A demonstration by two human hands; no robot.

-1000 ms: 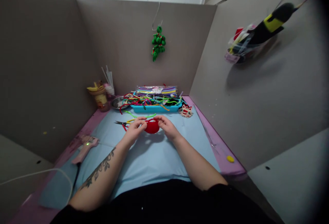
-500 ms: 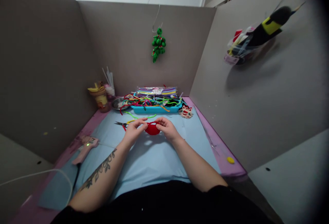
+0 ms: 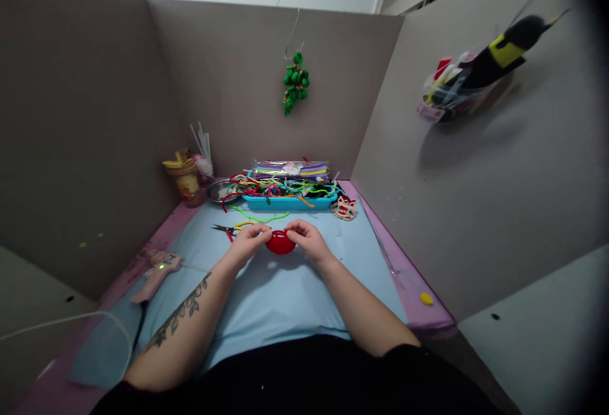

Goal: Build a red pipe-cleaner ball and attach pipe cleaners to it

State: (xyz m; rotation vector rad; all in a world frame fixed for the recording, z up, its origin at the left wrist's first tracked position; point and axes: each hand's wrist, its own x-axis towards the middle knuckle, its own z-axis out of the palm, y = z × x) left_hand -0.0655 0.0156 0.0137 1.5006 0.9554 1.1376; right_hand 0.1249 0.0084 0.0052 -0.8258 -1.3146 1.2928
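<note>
Between my hands is a red fuzzy piece (image 3: 280, 243), rounded below with a narrow gap near its top edge; it looks made of pipe cleaner. My left hand (image 3: 248, 241) pinches its left end, and my right hand (image 3: 307, 239) pinches its upper right side. It is held up over the light blue cloth (image 3: 285, 301). Just behind my left hand lie scissors (image 3: 223, 228) with dark blades and yellow and red handles. A bright green pipe cleaner (image 3: 261, 219) rests on the cloth beyond my hands.
A blue tray (image 3: 290, 204) heaped with coloured pipe cleaners stands at the back, a metal bowl (image 3: 222, 193) to its left. At the right sits a beige and red craft piece (image 3: 343, 208). A pink glue gun (image 3: 159, 275) with a green light lies left; a yellow disc (image 3: 425, 299) lies right.
Both hands have lowered slightly with the red piece, which is tilted differently so the gap at its top looks narrower. The pinch of each hand stays on it.
</note>
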